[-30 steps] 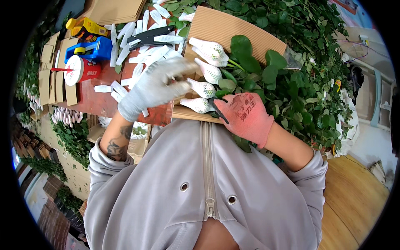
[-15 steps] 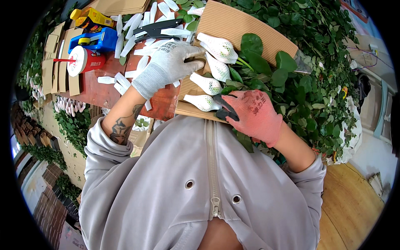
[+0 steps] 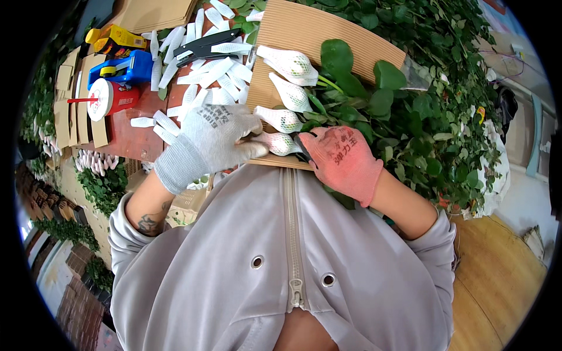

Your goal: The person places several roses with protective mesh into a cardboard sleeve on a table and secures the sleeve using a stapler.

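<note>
My left hand [image 3: 213, 140], in a grey knit glove, lies curled over the near edge of the corrugated cardboard sheet [image 3: 328, 29], its fingertips pinching the netted flower bud [image 3: 280, 143] that lies closest to me. My right hand [image 3: 342, 161], in a red coated glove, rests just beside that bud on its stem side, fingers folded down over the stems and leaves; whether it grips a stem I cannot tell, as the glove hides it. The bud in question sits at the near edge of the cardboard, between my two hands. Three further netted buds [image 3: 291, 64] lie in a row beyond it across the middle of the cardboard, each in a white foam mesh sleeve, their green stems and leaves [image 3: 351, 76] trailing off the sheet's right side into a heap of foliage. Toward the left, on the red work surface [image 3: 126, 137], loose white mesh sleeves [image 3: 202, 73] are scattered from the cardboard's left edge outward. Black shears [image 3: 205, 45] lie among them toward the far edge. At the far left corner stand a blue tape dispenser [image 3: 120, 68], a yellow tool [image 3: 114, 38] and a red-and-white tape roll [image 3: 105, 98], with cut cardboard strips [image 3: 70, 99] along the left edge.
</note>
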